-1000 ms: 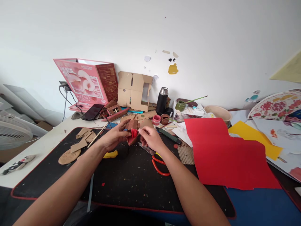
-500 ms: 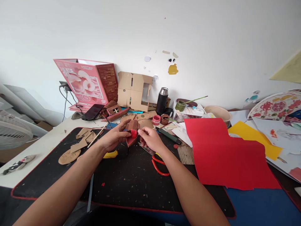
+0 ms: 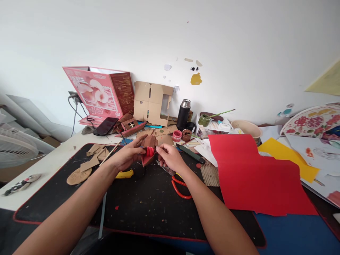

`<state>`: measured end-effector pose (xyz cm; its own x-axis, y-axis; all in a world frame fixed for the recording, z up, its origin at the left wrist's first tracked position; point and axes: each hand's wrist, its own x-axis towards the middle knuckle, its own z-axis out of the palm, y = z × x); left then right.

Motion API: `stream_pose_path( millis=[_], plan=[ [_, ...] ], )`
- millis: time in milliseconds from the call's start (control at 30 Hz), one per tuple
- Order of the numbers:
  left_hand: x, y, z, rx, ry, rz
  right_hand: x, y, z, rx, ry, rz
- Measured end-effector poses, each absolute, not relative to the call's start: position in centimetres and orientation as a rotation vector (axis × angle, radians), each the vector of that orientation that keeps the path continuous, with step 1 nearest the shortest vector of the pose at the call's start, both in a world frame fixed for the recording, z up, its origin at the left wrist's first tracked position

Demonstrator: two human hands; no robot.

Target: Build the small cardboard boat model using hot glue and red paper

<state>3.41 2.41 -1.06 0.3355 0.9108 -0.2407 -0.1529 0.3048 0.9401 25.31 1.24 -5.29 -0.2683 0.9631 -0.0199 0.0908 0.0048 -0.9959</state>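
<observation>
Grip of the left hand is closed lightly around the left side of a small brown model, thumb and fingers on it. The right hand has thumb and fingertips drawn together at the model's right side, beside its red pleated piece; whether anything sits between them I cannot tell. The model is held over the middle of a black mat, which covers the near part of the bench.

Red-handled scissors lie just by the right wrist, and a yellow-handled tool near the left one. Further right are a dark green cutter, a corrugated piece and a large red sheet overlapping the mat's right edge. Cardboard scraps and a round tan disc lie toward the mat's left edge. Along the bench's far edge stand a pink box, a cardboard panel and a black flask, with a second brown model in front of the panel.
</observation>
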Motion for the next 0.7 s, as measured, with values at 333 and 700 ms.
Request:
stream_pose_path(
  millis=[333, 700],
  plan=[
    [1.7, 3.7, 0.1, 1.234, 1.033, 0.934, 25.8, 1.6, -4.8, -1.076, -1.378, 1.329],
    [1.9, 6.4, -1.6, 1.502, 1.072, 0.818, 25.7, 1.7, -5.0, -1.075, -1.377, 1.328]
  ],
)
